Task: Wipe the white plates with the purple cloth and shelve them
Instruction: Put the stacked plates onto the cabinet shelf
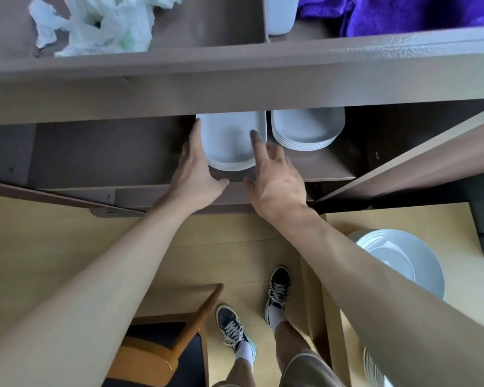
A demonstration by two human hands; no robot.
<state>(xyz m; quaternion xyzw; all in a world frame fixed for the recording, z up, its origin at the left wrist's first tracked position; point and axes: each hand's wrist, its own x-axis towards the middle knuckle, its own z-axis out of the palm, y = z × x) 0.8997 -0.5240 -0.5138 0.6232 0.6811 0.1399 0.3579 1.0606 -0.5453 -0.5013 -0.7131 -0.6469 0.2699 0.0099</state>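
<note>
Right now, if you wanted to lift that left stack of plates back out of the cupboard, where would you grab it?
Probably from the front, at the rounded near edge of the left plate stack, which overhangs toward the open side. The left hand already lies along its left edge; the right stack crowds the other side, so slide fingers under the front rim there.

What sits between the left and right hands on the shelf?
Head view: a stack of white plates lies between the left hand and right hand.
</note>
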